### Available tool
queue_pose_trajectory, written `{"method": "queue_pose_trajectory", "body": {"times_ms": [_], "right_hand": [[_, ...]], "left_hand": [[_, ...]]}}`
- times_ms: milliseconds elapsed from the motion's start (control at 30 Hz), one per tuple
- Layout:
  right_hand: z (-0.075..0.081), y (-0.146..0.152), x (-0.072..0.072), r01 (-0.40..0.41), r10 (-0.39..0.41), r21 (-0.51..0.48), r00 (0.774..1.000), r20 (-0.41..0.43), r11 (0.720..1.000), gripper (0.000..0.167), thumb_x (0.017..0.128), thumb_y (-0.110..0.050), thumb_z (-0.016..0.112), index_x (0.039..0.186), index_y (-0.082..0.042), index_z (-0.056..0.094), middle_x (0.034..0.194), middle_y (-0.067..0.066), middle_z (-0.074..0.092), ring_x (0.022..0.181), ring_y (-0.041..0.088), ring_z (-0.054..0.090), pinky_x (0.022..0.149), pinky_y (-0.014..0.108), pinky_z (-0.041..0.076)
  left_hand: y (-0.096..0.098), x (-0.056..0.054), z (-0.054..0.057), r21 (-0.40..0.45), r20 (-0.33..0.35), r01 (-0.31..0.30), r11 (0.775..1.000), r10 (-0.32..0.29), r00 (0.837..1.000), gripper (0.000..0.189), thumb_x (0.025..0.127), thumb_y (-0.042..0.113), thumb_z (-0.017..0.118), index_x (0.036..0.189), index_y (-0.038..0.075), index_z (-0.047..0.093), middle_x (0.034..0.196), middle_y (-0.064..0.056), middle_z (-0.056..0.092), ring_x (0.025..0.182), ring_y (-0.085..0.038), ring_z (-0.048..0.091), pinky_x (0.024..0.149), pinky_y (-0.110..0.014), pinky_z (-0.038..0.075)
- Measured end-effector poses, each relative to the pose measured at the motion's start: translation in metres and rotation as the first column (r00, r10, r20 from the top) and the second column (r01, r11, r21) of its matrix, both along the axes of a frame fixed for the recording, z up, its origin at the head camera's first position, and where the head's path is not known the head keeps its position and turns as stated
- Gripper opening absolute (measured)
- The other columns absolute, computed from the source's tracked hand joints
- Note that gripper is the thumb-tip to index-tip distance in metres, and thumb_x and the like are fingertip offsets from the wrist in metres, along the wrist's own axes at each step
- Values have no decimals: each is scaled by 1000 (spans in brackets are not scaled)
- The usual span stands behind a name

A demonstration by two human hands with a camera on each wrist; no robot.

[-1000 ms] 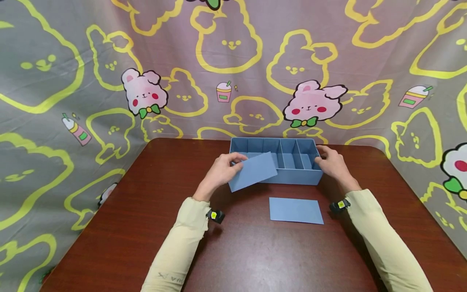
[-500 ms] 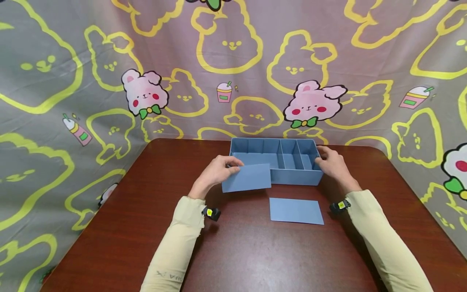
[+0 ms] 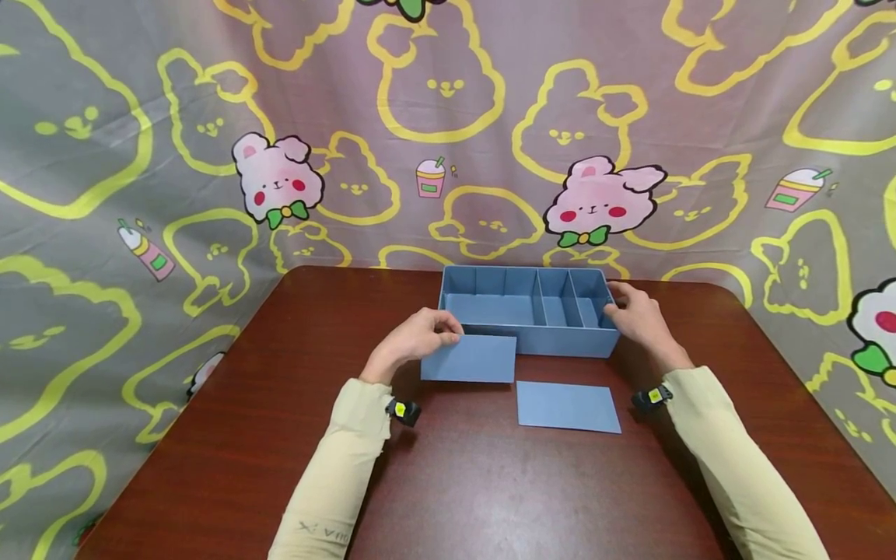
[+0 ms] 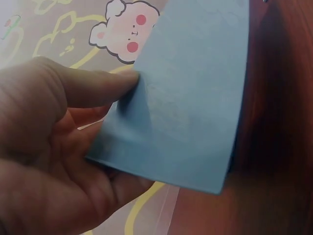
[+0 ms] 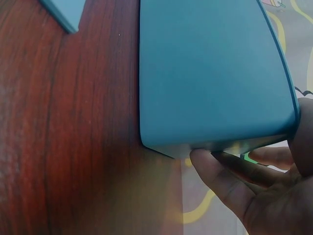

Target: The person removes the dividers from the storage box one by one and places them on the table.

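Note:
A blue rectangular divider panel (image 3: 470, 361) is pinched between the thumb and fingers of my left hand (image 3: 414, 339). It is held in front of the box's left part, and in the left wrist view the same panel (image 4: 186, 107) fills the middle. The blue storage box (image 3: 563, 341) stands at the back of the table, one wide compartment on its left and two narrow ones on its right. My right hand (image 3: 640, 319) grips the box's right end wall, thumb at the rim and fingers against the outside. Another flat blue panel (image 3: 568, 407) lies on the table before the box.
The brown wooden table (image 3: 518, 498) runs under both forearms. A patterned cloth (image 3: 448, 117) hangs close behind the box and along both sides. Two upright dividers (image 3: 556, 292) stand inside the box.
My left hand has drawn the panel left and down toward me, from over the box to in front of it, and levelled its slant. The right hand stays on the box.

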State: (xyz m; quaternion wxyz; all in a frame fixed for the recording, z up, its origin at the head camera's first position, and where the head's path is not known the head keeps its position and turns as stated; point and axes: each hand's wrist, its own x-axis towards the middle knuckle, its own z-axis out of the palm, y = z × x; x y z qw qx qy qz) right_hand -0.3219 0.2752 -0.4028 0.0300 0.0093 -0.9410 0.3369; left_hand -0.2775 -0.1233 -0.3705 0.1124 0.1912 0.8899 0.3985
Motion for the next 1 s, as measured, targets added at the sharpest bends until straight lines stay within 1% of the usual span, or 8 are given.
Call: {"method": "queue_pose_trajectory", "body": {"times_ms": [133, 200, 367, 533, 600, 700, 800, 1000], "right_hand": [[0, 1, 0, -3, 3, -1, 1000, -3, 1000, 58, 96, -18, 46, 151, -4, 34, 142, 33, 46, 116, 47, 54, 78, 43, 50], [0, 1, 1, -6, 6, 1, 1000, -7, 1000, 58, 96, -18, 46, 151, -3, 34, 142, 33, 45, 116, 48, 54, 78, 43, 49], [0, 1, 1, -9, 9, 8, 1000, -17, 1000, 58, 96, -18, 46, 150, -2, 34, 142, 34, 44, 118, 49, 54, 83, 49, 50], [1, 0, 2, -10, 10, 17, 1000, -18, 1000, 57, 96, -17, 46, 150, -3, 35, 139, 34, 48, 113, 46, 56, 78, 44, 49], [0, 0, 2, -9, 10, 16, 1000, -17, 1000, 57, 96, -17, 46, 150, -3, 35, 138, 33, 49, 113, 46, 56, 78, 45, 49], [1, -1, 2, -6, 6, 13, 1000, -16, 1000, 57, 96, -17, 47, 150, -3, 35, 139, 34, 48, 115, 47, 55, 82, 50, 50], [1, -1, 2, -5, 5, 11, 1000, -17, 1000, 57, 96, -17, 47, 150, -3, 35, 139, 33, 48, 114, 47, 55, 85, 53, 50], [1, 0, 2, -12, 12, 13, 1000, -20, 1000, 57, 96, -17, 46, 150, -3, 36, 138, 34, 49, 112, 46, 57, 80, 46, 50]], "left_hand": [[0, -1, -3, -15, 34, 24, 1000, -24, 999, 10, 95, 14, 63, 101, 11, 70, 94, -4, 65, 83, -17, 53, 69, -28, 43], [0, -1, -3, -24, 43, 36, 999, -35, 998, 9, 95, 14, 63, 101, 12, 70, 94, -4, 66, 83, -17, 53, 70, -28, 42], [0, -2, -6, -45, 50, 58, 997, -55, 997, 8, 95, 13, 63, 100, 11, 70, 93, -3, 66, 82, -16, 51, 69, -27, 41], [-1, -3, -12, -52, 67, 85, 995, -82, 994, 7, 94, 11, 64, 96, 11, 70, 90, -2, 64, 78, -15, 48, 66, -26, 39], [-1, -3, -13, -55, 80, 88, 995, -83, 993, 6, 94, 12, 64, 94, 11, 70, 88, -1, 63, 76, -15, 49, 63, -26, 39], [0, -3, -14, -57, 94, 84, 995, -78, 993, 4, 93, 13, 65, 92, 11, 69, 85, -2, 61, 72, -16, 47, 60, -26, 37], [0, -4, -16, -78, 86, 84, 993, -77, 993, 4, 93, 12, 66, 91, 11, 70, 85, -2, 61, 72, -15, 47, 60, -25, 38], [2, -5, -19, -125, 68, 65, 990, -57, 996, 5, 90, 9, 68, 86, 11, 70, 84, -2, 62, 71, -14, 47, 62, -24, 38]]}}
